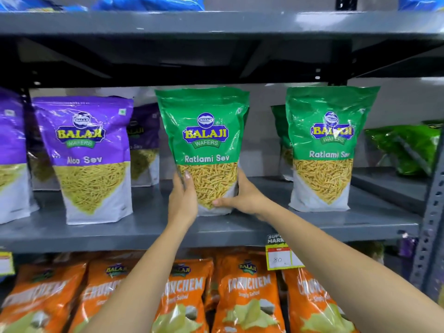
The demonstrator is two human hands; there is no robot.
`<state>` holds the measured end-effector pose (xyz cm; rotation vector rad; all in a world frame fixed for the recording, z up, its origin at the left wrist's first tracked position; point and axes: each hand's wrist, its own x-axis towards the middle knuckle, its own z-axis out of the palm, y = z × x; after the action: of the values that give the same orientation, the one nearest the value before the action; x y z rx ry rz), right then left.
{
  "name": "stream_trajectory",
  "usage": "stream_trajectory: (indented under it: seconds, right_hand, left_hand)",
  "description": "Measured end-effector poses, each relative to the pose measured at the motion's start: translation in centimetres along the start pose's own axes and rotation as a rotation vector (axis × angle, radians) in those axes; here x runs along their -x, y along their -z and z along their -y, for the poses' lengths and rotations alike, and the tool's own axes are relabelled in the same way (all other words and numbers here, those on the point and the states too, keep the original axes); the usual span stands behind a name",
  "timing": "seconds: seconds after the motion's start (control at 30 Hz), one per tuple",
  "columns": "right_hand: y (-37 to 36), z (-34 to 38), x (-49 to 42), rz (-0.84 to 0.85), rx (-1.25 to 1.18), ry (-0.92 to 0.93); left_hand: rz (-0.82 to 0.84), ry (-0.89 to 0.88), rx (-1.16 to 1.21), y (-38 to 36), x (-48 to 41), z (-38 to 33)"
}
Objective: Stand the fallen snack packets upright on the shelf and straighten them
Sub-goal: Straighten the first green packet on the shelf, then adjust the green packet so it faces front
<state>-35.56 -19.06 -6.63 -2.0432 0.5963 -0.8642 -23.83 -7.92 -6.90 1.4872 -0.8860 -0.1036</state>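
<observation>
Clasping the middle green packet (pixel 204 150) upright on the shelf (pixel 144 227), my left hand (pixel 182 200) and right hand (pixel 245 198) press its lower sides; one green packet at far right (pixel 408 147) lies fallen.

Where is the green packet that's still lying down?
The fallen green packet lies on its side at the far right of the middle shelf, behind and to the right of the right-hand upright Ratlami Sev packet.
</observation>
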Motion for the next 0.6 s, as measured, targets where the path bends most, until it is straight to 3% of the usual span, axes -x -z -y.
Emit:
stream_trajectory:
  seconds: [0.33,0.53,0.6]
  right_hand:
    - [2.6,-1.2,2.1,-0.051,-0.024,-0.036]
    - [2.6,-1.4,2.5,-0.089,-0.026,-0.048]
    - [2.5,-0.6,3.1,-0.214,0.016,-0.014]
  left_hand:
    - [0.231,-0.06,-0.021,-1.0,-0.1,0.0]
    - [0.26,-0.065,-0.047,-0.9,0.0,0.2]
    - [0.199,-0.081,-0.085,-0.5,0.2,0.1]
